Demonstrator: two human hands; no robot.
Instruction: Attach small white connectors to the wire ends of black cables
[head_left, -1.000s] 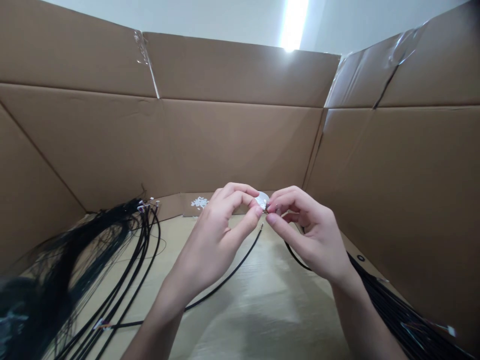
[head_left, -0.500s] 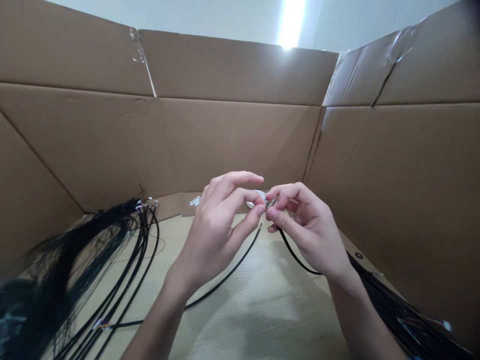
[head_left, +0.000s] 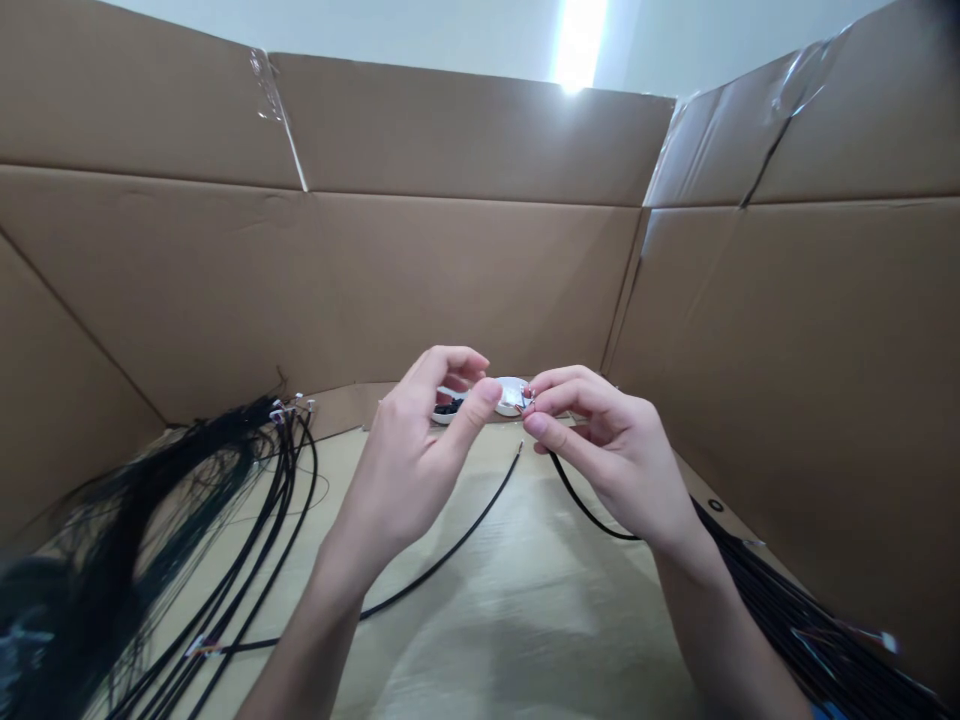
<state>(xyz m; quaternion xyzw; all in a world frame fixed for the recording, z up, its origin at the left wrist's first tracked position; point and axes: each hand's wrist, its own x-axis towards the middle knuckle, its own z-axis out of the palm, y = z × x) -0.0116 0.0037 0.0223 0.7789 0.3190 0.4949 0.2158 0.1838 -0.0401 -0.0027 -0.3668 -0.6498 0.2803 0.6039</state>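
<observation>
My right hand (head_left: 607, 445) pinches the thin, bare wire ends (head_left: 527, 400) of a black cable (head_left: 589, 515) between thumb and fingertips. The cable hangs below the hand and curves off to the right. My left hand (head_left: 405, 455) is a little to the left, thumb and fingers apart, with nothing visible in it. Behind the fingertips is a round white dish (head_left: 511, 385) with pale contents. A second white dish holding small black parts (head_left: 448, 407) shows partly behind my left hand. Below, another black cable (head_left: 472, 532) lies on the table, its tip pointing up.
A bundle of black cables (head_left: 281, 500) with white connectors lies at the left beside a tangle of dark thin strands (head_left: 142, 510). More black cables (head_left: 780, 610) lie along the right side. Cardboard walls (head_left: 480, 290) enclose the table (head_left: 525, 620). A small black ring (head_left: 715, 505) sits near the right wall.
My left hand has come away from the wire ends, moved left and opened. My right hand has shifted slightly left and keeps its pinch. The white dishes show more.
</observation>
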